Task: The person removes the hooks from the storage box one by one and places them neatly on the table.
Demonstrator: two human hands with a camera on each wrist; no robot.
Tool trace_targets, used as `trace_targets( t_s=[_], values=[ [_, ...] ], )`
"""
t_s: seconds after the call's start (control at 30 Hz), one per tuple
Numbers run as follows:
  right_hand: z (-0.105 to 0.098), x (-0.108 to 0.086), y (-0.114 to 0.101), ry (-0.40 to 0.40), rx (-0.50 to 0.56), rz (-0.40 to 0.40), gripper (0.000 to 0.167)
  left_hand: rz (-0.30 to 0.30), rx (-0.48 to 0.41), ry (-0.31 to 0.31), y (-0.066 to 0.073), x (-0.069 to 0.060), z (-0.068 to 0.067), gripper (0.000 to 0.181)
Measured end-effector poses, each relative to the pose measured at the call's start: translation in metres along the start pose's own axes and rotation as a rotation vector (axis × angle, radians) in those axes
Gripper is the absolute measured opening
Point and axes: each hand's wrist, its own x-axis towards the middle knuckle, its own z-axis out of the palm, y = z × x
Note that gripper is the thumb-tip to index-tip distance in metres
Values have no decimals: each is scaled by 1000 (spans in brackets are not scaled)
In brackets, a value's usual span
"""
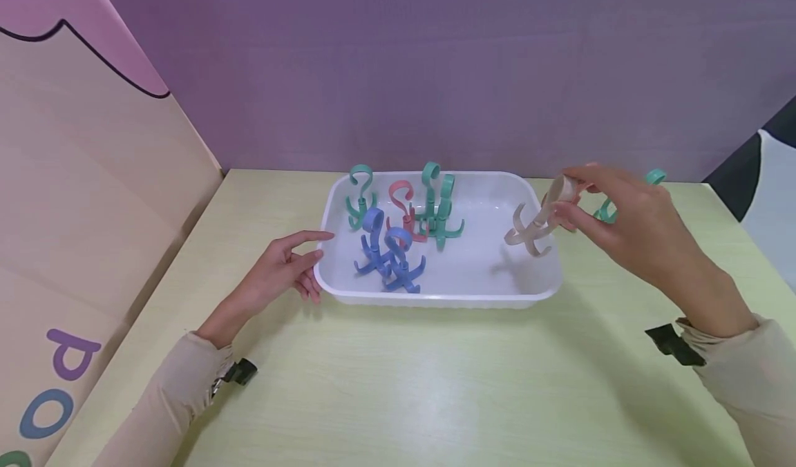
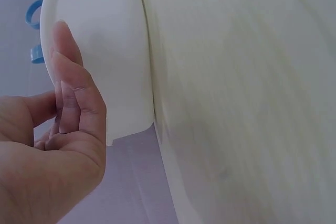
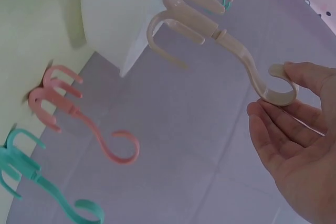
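In the head view, my right hand (image 1: 640, 225) pinches a beige plastic claw hanger (image 1: 531, 232) by its curved top hook. Its prongs point down over the right end of a white tray (image 1: 479, 273). The right wrist view shows the beige hanger (image 3: 194, 17) with the hook between thumb and fingers. My left hand (image 1: 280, 270) touches the tray's left rim, index finger extended and the other fingers loosely bent. Inside the tray stand blue hangers (image 1: 401, 263), a pink hanger (image 1: 405, 218) and several green hangers (image 1: 440, 225).
A green hanger (image 1: 604, 211) is on the table right of the tray, partly behind my right hand. A pink hanger (image 3: 58, 100) stands beside a green one (image 3: 23, 163) in the right wrist view. A purple wall (image 1: 398, 73) rises behind the pale table (image 1: 398, 384).
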Motion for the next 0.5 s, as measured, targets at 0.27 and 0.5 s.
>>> trace_targets(
  t_s=[0.27,0.5],
  values=[
    [-20,-6,9,31,-67,36,82,-3,2,-5,-1,1,0,44],
    [-33,-14,20,79,-68,62,77,0,-1,-13,-1,0,0,43]
  ],
)
